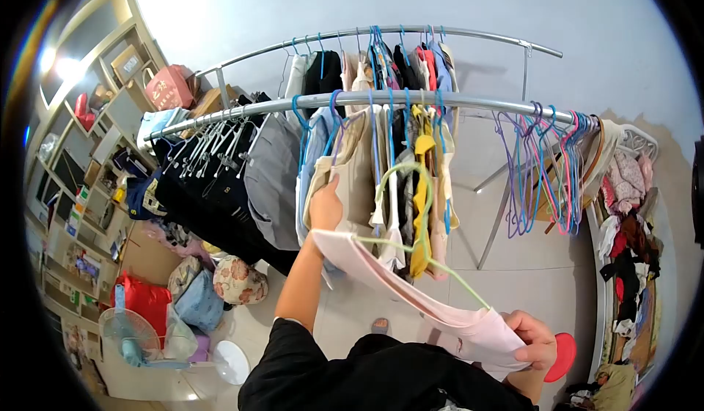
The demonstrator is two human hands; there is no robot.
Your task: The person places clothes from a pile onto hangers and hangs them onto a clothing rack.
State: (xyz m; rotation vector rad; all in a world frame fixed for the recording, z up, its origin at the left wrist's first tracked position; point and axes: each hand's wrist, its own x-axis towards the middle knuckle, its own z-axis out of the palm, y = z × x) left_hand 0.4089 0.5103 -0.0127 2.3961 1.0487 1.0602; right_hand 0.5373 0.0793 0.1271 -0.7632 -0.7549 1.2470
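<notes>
A pale pink garment (469, 330) stretches across in front of me on a light green hanger (462, 283), its hook pointing up toward the rack. My right hand (533, 341) is closed on the garment's right end, thumb on top. Farther forward, my left hand (327, 206) is closed at the edge of a beige garment (356, 151) hanging on the front rail; some of its fingers are hidden. The pink garment's left end lies against my left wrist. Just beyond the green hook hang a yellow garment (422, 224) and several others on blue hangers.
The front rail (484, 101) carries dark and grey clothes at left and several bare hangers (543, 169) at right. A second rail (484, 35) stands behind. Shelves (95, 140), bags and a fan (132, 334) are at left. A red stool (563, 356) is beside my right hand; clothes lie piled far right.
</notes>
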